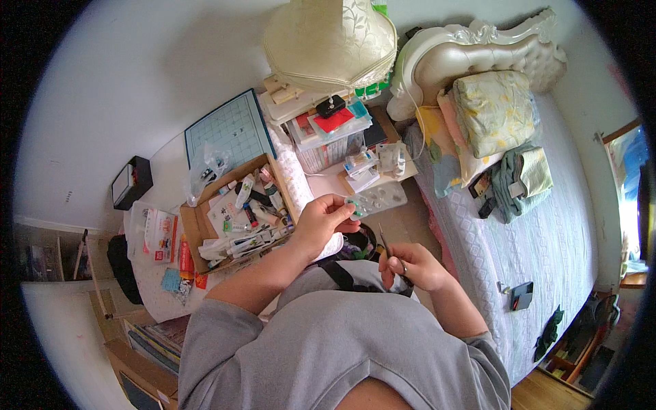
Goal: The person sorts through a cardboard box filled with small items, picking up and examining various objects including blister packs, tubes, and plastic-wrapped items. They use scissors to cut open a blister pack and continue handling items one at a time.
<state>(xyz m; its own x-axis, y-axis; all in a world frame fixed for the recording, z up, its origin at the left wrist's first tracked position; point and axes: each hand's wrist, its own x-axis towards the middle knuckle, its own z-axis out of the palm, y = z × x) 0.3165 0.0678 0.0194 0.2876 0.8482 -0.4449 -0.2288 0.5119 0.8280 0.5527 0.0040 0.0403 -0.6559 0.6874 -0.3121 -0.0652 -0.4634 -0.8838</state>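
Between the thumb and fingers of my left hand (328, 215) is a blister pack (382, 199) of capsules. Green capsules show at the end near my thumb, while the pockets farther out look emptied. My right hand (412, 264) grips a pair of scissors (385, 245) by the handles, the blades pointing up and away from me. The blades are apart from the pack, a little below and right of it. Whether the blades are spread cannot be made out. Below my hands, partly hidden, stands a dark bin (366, 241) with stuff in it.
On the table at left, a cardboard box (185, 225) holds tubes and bottles, beside a plastic bag (207, 171) and a gridded board (230, 130). A lamp (328, 46) overhangs a nightstand with stacked books (330, 154). The bed (558, 246) lies to the right, bearing pillows (494, 113) and folded cloth (517, 184).
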